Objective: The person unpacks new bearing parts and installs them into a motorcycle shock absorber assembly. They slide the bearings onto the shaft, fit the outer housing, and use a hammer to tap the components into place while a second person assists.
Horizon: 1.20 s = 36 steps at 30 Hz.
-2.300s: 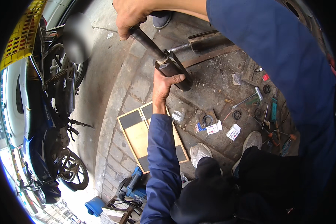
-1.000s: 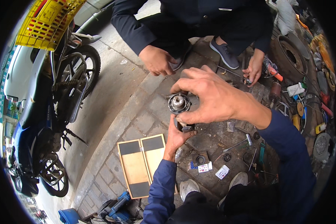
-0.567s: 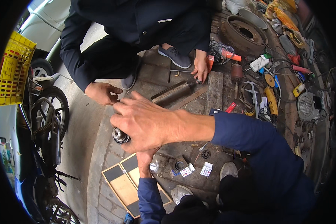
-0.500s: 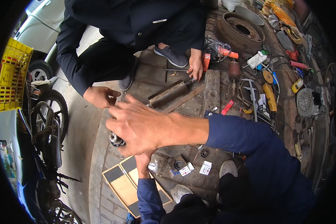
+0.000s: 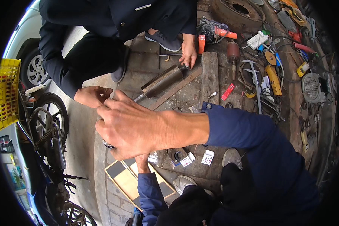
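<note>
My right hand (image 5: 130, 130) reaches across the middle, back of the hand up and fingers curled. Beneath its lower edge a sliver of a shiny round metal part (image 5: 108, 144) shows; the hand appears closed over it. Of my left hand (image 5: 142, 160) only the wrist area shows; its fingers are hidden under the right hand. Just beyond my fingertips is the co-worker's bent hand (image 5: 95, 95). The co-worker's other hand (image 5: 189, 54) touches the far end of a metal roller with a shaft (image 5: 164, 81), which lies slantwise above the paving.
An open wooden case (image 5: 123, 180) lies below my hands. Small boxes (image 5: 207, 157) and a black ring part (image 5: 178, 154) lie beside it. Right are a wooden block (image 5: 209, 77), caliper (image 5: 255, 83), yellow angle grinder (image 5: 274, 81) and motor (image 5: 311, 88). A motorcycle wheel (image 5: 52, 116) stands left.
My right hand has shifted slightly left and covers more of the shiny part. The roller appears turned, its hollow side less visible. The whole view has shifted a little.
</note>
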Each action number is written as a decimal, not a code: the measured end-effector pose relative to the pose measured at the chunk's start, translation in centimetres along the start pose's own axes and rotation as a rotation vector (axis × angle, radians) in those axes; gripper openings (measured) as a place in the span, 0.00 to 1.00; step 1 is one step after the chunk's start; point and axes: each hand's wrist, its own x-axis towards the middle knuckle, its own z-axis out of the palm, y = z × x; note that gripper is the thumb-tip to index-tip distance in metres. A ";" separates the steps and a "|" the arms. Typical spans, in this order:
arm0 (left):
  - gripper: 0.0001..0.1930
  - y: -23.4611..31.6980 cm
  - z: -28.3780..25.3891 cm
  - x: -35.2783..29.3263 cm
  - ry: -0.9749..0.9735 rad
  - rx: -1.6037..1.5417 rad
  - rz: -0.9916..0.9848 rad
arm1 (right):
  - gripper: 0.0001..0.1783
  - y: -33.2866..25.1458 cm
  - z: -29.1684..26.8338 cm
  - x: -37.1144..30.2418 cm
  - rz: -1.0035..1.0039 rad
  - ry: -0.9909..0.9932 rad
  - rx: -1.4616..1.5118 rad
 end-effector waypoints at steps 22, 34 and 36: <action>0.27 -0.3 -0.5 0.5 -0.020 -0.003 -0.057 | 0.19 -0.8 -2.0 -0.5 0.009 -0.154 -0.092; 0.27 -1.0 -0.6 0.0 -0.042 0.010 -0.066 | 0.16 -0.9 -1.4 -1.1 -0.011 -0.041 -0.014; 0.27 -1.1 -0.6 -0.1 -0.042 0.008 -0.067 | 0.16 -1.1 -1.4 -1.6 -0.022 0.016 -0.085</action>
